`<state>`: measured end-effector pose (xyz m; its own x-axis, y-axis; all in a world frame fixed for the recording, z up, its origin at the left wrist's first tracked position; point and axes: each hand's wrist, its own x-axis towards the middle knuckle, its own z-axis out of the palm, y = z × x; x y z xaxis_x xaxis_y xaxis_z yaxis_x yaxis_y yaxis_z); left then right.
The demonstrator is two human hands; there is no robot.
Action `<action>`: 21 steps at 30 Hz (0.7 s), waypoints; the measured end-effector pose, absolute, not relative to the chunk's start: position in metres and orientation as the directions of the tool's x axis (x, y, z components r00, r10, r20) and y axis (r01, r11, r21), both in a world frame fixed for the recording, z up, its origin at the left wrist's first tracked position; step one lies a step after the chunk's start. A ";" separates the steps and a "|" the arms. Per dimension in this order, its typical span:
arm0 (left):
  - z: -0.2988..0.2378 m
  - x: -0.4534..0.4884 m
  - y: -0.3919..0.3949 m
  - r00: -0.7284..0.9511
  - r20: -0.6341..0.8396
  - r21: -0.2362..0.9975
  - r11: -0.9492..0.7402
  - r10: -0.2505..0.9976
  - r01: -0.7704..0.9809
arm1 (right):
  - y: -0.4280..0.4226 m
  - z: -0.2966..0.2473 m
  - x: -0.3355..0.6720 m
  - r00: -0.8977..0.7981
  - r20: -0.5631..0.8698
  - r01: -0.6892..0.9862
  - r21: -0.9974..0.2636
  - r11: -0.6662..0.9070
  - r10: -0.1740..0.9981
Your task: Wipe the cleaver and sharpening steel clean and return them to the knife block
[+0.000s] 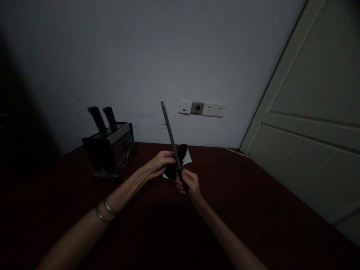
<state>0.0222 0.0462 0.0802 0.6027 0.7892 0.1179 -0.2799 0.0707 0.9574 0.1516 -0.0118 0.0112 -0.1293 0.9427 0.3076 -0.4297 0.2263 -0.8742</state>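
Note:
A honing steel (169,129) with a black handle is tilted up and to the left over the table. My right hand (191,184) is closed around its handle. My left hand (161,164) is closed beside the lower end of the rod, its fingertips on a black and white cloth (186,157). Part of that cloth shows behind the rod and part below the left fingers; whether it also rests on the table is hard to see in the dim light.
To the left, a knife block (112,150) with two black-handled knives (97,119) stands on the dark red table (225,187). Wall sockets (214,110) sit behind the hands. A pale panelled door (315,112) borders the right side. A thin strip (236,152) lies near the back right edge.

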 end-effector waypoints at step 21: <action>0.083 0.008 0.064 0.531 0.173 0.933 0.034 0.829 -0.357 | -0.013 0.021 0.149 -0.041 0.426 -0.331 -0.859 0.390 0.904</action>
